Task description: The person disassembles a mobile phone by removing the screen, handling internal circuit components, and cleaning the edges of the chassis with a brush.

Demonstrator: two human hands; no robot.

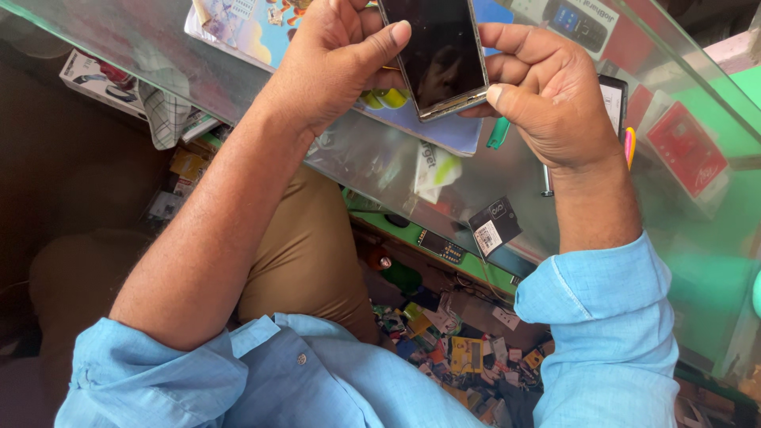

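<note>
A smartphone (442, 49) with a dark screen and metal edge is held above a glass counter (697, 238) at the top centre. My left hand (337, 59) grips its left side, thumb pressed along the edge. My right hand (547, 91) holds its right side, thumb at the lower right corner. Both sleeves are light blue and rolled up.
Under the glass lie printed cards, a colourful sheet (246, 28), a red packet (688, 149) and another phone (614, 99). A green-tipped tool (498, 133) and a small black tagged piece (493, 226) rest on the counter. Several small packets (464, 349) clutter the shelf below.
</note>
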